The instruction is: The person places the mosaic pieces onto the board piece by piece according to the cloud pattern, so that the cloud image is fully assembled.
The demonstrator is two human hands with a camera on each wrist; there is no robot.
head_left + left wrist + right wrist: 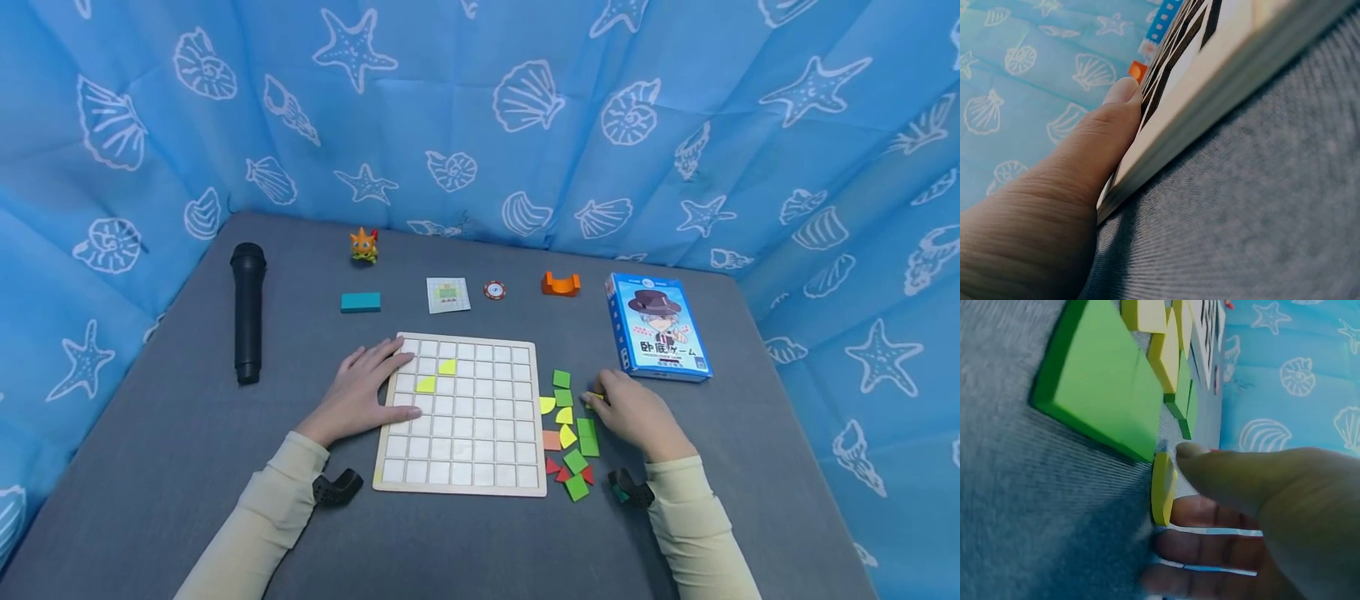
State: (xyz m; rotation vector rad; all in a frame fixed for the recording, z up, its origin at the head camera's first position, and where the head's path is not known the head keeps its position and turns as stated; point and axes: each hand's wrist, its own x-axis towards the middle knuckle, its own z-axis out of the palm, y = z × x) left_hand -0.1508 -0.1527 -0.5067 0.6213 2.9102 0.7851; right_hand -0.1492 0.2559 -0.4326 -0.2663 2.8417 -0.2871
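Head view: my hands well apart. Left hand (362, 398) spread across left edge of gridded board (462, 450), fingers straight. On board, two yellow quarter-rounds (447, 367). Right hand (633, 412) off board's right side, fingers curled round yellow piece (593, 401). Between board and right hand: loose green pieces (588, 437), red triangles (552, 466). Game box (663, 329) just beyond right hand.

Left wrist view: my thumb laid over board's edge; other fingers hidden.

Right wrist view: yellow piece between thumb and fingers, low at grey cloth (1004, 506), beside green pieces.
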